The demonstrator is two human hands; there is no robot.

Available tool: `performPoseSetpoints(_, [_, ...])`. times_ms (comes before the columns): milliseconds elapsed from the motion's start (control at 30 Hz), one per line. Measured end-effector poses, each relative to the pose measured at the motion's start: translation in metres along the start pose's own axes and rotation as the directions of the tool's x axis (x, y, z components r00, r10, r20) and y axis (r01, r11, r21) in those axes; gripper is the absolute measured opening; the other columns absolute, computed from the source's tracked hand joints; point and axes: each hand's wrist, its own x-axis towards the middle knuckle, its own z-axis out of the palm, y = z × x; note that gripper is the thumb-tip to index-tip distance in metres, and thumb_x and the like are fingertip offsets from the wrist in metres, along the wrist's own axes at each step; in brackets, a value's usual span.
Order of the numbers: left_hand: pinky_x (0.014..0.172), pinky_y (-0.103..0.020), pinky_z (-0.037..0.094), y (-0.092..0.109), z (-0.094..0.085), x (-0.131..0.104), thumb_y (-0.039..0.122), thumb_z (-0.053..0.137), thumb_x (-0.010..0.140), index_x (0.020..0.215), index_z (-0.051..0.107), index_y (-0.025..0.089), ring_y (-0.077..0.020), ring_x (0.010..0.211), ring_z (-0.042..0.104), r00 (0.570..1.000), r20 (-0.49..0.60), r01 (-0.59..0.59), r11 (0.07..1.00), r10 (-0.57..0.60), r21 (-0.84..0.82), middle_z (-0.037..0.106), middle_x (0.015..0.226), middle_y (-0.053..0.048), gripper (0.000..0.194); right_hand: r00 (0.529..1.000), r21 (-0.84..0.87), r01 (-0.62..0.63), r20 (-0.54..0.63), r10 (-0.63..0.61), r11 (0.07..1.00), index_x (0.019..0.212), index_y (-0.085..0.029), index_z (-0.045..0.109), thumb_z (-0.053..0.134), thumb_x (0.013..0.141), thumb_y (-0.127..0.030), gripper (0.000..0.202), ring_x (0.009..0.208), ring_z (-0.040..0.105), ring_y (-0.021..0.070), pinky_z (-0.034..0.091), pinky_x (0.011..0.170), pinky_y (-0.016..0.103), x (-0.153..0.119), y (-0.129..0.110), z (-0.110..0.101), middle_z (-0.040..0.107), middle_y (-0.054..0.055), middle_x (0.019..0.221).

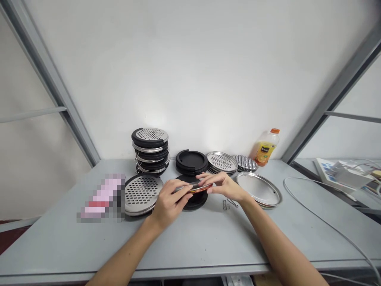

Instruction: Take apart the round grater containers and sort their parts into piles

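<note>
My left hand [169,201] and my right hand [225,186] grip opposite sides of a thin, shiny metal disc [195,189], seen nearly edge-on with orange reflections along its rim. Its upper face is mostly hidden by my fingers. Under it lies a round black holder [195,203], partly covered. Behind stands a stack of black holders [192,161] with a notch in the rim. Left of my left hand rests a perforated metal grater disc [143,194]. Small metal wire clips [226,205] lie below my right hand, and plain metal discs [259,188] lie to its right.
At the back left rises a tall stack of black-rimmed grater discs [151,149]. More perforated discs [222,161] and a coarse grater disc [245,163] sit along the wall. A juice bottle [267,147], a white cable [323,226] and a blurred-out pink object [104,196] also occupy the table.
</note>
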Motion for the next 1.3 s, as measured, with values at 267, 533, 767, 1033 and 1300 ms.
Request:
performPoseSetpoints(267, [0.097,-0.038,0.048,0.007,-0.001,-0.001,0.02,0.055,0.087,0.123,0.055,0.018,-0.0216,0.11,0.057,0.979,0.105,0.178,0.984,-0.174,-0.028,0.059,0.117,-0.011,0.036,0.645,-0.081,0.016,-0.761,-0.072,0.997,0.1,-0.029,0.074,0.071,0.075,-0.049,0.033,0.094,0.07,0.0287,0.055,0.086,0.046,-0.064,-0.011,-0.059,0.075,0.005,0.101])
performPoseSetpoints(533, [0.088,-0.036,0.051,0.012,0.006,-0.004,0.027,0.054,0.089,0.107,0.065,0.019,-0.0191,0.095,0.06,0.921,0.332,0.22,0.975,-0.204,-0.013,0.065,0.104,-0.007,0.022,0.73,-0.768,-0.433,-0.606,-0.316,0.472,0.097,-0.024,0.075,0.061,0.083,-0.039,0.025,0.097,0.07,0.0288,0.057,0.087,0.043,-0.15,0.012,-0.064,0.073,0.005,0.105])
performPoseSetpoints(767, [0.087,-0.034,0.05,0.011,0.005,-0.003,0.027,0.051,0.092,0.103,0.067,0.019,-0.0177,0.092,0.061,0.889,0.383,0.266,0.964,-0.249,0.009,0.066,0.101,-0.006,0.021,0.868,-0.863,-0.377,-0.456,-0.195,0.337,0.101,-0.022,0.071,0.052,0.089,-0.042,0.03,0.101,0.068,0.0257,0.056,0.088,0.04,-0.158,0.036,-0.053,0.072,0.006,0.108])
performPoseSetpoints(1033, [0.089,-0.033,0.049,0.01,0.006,-0.003,0.027,0.051,0.092,0.103,0.068,0.019,-0.0171,0.092,0.061,0.876,0.399,0.285,0.958,-0.271,0.024,0.066,0.102,-0.005,0.022,0.885,-0.889,-0.39,-0.434,-0.168,0.238,0.106,-0.02,0.067,0.046,0.092,-0.041,0.033,0.095,0.067,0.0254,0.054,0.081,0.038,-0.152,0.032,-0.05,0.071,0.009,0.108])
performPoseSetpoints(1300, [0.094,-0.038,0.047,0.007,0.005,-0.004,0.032,0.068,0.08,0.111,0.066,0.022,-0.0221,0.102,0.057,0.809,0.508,0.277,0.954,-0.295,0.113,0.065,0.109,-0.004,0.033,0.902,-0.905,-0.309,-0.376,-0.212,0.293,0.113,-0.019,0.064,0.049,0.091,-0.035,0.03,0.103,0.063,0.0279,0.052,0.088,0.043,-0.107,0.016,-0.027,0.066,0.012,0.114])
